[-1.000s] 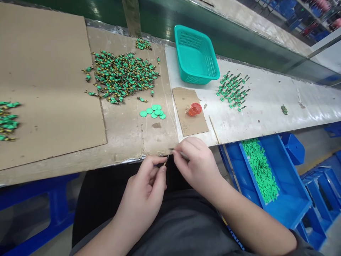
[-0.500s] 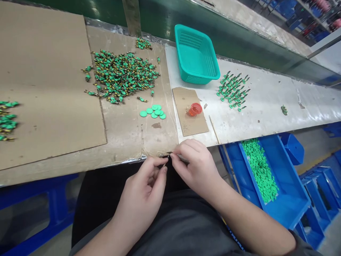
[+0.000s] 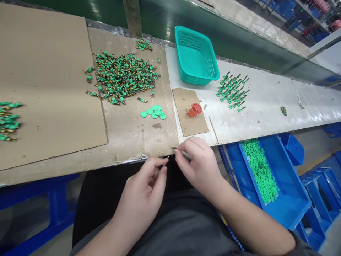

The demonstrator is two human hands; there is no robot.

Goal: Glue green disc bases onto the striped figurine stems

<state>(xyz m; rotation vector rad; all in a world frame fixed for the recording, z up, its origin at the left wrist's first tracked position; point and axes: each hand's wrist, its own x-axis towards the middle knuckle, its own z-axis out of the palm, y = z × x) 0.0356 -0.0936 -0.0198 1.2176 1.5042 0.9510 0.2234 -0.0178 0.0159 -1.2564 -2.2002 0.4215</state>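
Note:
At the table's front edge, my left hand point(image 3: 149, 185) pinches a tiny thin piece point(image 3: 168, 156) between thumb and forefinger; most of it is hidden, and its kind is unclear. Just to the right, my right hand point(image 3: 198, 160) is closed around a slim grey knife-like tool point(image 3: 187, 155), its dark pointed tip turned left. A small gap separates the tip from the piece. Beyond the hands lie several flat green discs point(image 3: 155, 111). A large heap of small green, yellow and black figures point(image 3: 125, 76) rests behind them.
An orange-red cup point(image 3: 195, 109) sits on a cardboard piece point(image 3: 190, 127), near a thin stick point(image 3: 214, 130). Behind is a teal basket point(image 3: 198, 58). Figures on green bases point(image 3: 233, 90) stand at right. Below, a blue bin point(image 3: 285, 188) contains green discs. Left is a cardboard sheet point(image 3: 53, 81).
My right hand has moved slightly right and up, drawing the tool's tip away from my left fingertips. My left hand stays almost still.

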